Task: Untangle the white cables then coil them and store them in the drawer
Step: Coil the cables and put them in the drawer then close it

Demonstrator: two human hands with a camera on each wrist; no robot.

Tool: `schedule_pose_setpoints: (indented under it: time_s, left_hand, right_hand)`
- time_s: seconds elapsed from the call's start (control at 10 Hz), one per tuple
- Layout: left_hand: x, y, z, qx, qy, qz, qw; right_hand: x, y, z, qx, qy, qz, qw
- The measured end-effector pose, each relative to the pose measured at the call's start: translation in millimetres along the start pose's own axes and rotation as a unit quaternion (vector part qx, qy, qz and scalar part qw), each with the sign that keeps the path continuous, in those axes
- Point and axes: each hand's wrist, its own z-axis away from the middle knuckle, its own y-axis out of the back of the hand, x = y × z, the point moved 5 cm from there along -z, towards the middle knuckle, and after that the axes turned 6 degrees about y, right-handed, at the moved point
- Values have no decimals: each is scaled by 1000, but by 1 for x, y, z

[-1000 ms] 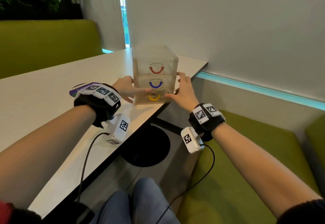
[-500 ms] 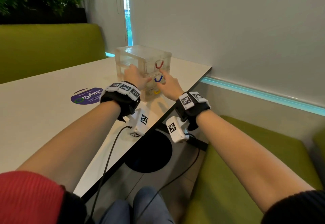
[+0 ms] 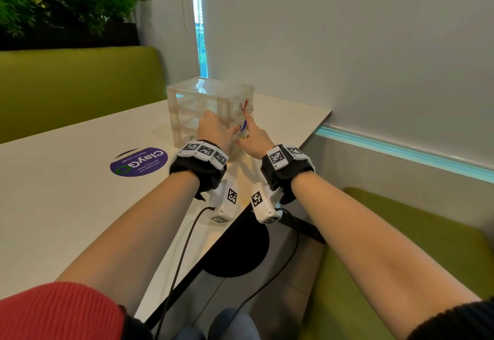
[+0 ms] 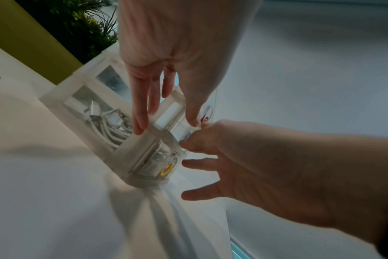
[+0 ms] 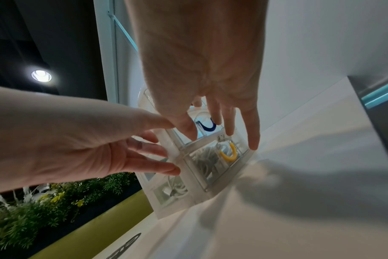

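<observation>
White table (image 3: 66, 206) runs to a grey wall, green bench behind, plant up top L. Clear drawer unit (image 3: 197, 99) stands near the far R end of the table, turned so its front faces R toward the wall.

Left hand (image 3: 213, 128) has fingers straight, pressing the unit's near side at the front corner post; nothing clamped. Right hand (image 3: 254, 139) is spread open w/ fingers flat on the drawer fronts, index up by the red handle (image 3: 244, 105), holding nothing.

White cables (image 4: 109, 128) lie coiled inside the bottom drawer, behind the yellow handle (image 5: 228, 152). All drawers look closed, so storing seems done.

Key relation: unit sits betw. both hands, straight ahead of the fingertips; any further nudge or squaring-up goes along the table, both hands equally near.

Head view shows where the unit stands on the table but hands hide the bottom drawer; wrist views show the cables through the clear walls and the blue handle (image 5: 207, 126).
</observation>
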Motion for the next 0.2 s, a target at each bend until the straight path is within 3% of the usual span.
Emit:
schedule_pose_setpoints:
  time_s: [0.2]
  left_hand:
    - [3, 10, 13, 11, 4, -47, 999]
  right_hand:
    - [-10, 13, 21, 5, 39, -45, 998]
